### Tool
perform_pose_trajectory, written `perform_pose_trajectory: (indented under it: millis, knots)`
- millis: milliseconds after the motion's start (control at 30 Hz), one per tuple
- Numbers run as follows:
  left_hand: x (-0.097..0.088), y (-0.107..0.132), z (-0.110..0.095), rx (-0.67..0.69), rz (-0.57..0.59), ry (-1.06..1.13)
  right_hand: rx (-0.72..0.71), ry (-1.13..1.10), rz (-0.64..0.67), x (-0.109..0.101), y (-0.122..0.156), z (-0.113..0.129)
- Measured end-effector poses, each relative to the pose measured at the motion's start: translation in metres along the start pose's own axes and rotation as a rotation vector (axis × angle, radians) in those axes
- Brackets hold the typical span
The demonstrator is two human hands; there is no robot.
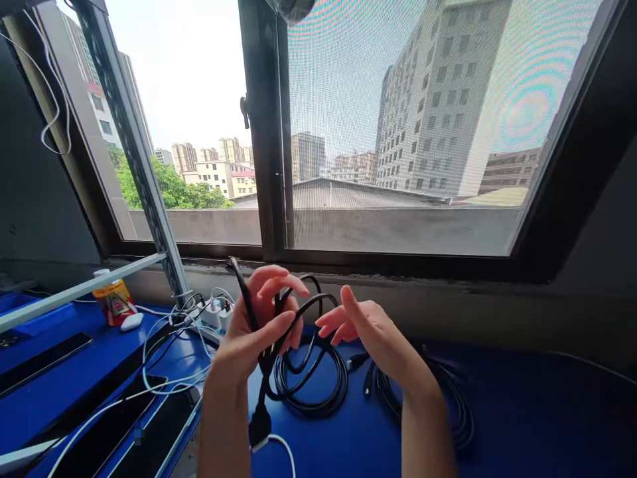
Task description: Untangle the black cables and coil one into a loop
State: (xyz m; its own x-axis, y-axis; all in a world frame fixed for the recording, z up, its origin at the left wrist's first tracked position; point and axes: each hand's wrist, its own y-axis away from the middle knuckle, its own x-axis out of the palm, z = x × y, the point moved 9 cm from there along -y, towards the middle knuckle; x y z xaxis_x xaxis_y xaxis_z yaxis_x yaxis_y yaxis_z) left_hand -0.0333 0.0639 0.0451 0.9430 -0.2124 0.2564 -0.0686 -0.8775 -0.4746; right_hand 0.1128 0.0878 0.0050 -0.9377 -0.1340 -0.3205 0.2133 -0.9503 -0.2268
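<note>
A thick black cable (pixel 242 292) runs in loose loops through my left hand (pixel 266 318), whose fingers curl round it. From that hand hangs the cable's wide black connector (pixel 259 425), down near the table. My right hand (pixel 365 328) is held just to the right of the loops, fingers apart and thumb raised, with nothing in it. Behind and below the hands, a coiled black cable (pixel 323 405) lies on the blue table. Another black coil (pixel 460 411) rests further right, partly hidden by my right forearm.
A grey metal rack post (pixel 144 159) rises at the left. Near its foot are white plug adapters (pixel 213 312) with tangled white cables (pixel 149 372). Flat dark devices (pixel 44 362), a red-and-yellow pouch (pixel 115 302) and a white mouse-like object (pixel 132 322) lie left. A window (pixel 273 133) stands behind.
</note>
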Motion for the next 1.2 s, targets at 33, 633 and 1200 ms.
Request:
perform_pose_trajectory:
  millis: [33,633,1200]
  knots:
    - [0.011,0.002,0.003,-0.021,0.097,0.003,0.000,-0.064,0.045,0.005,-0.003,0.000]
    - [0.065,0.013,0.034,-0.160,0.800,-0.433,-0.031,-0.540,-0.169,-0.005,-0.007,0.013]
    - [0.025,-0.018,0.032,-0.182,0.186,-0.209,-0.374,-0.124,-0.502,-0.059,0.034,0.041]
